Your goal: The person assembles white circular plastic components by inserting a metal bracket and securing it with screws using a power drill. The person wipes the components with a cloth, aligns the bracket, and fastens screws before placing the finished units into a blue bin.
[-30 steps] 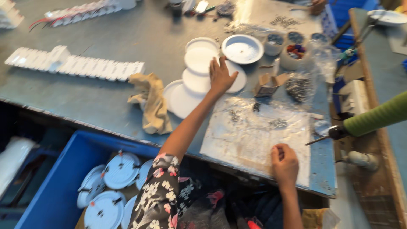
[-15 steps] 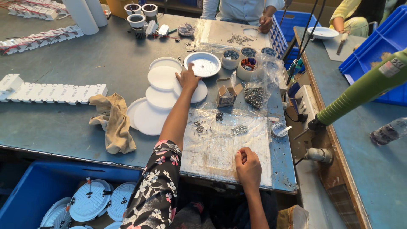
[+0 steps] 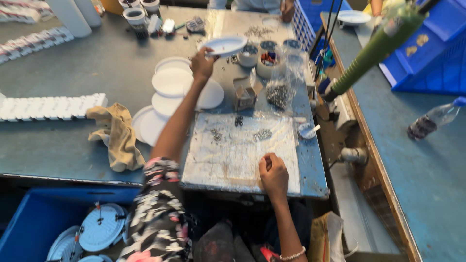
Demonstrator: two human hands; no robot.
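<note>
Grey worktable (image 3: 73, 145): plastic-covered work board (image 3: 242, 155) at near edge. Left hand (image 3: 203, 64) beyond board, fingers clamped on white round housing (image 3: 224, 46), lifted. Keep housing level. Right hand (image 3: 273, 175) curled closed on board, apparently empty.
</note>
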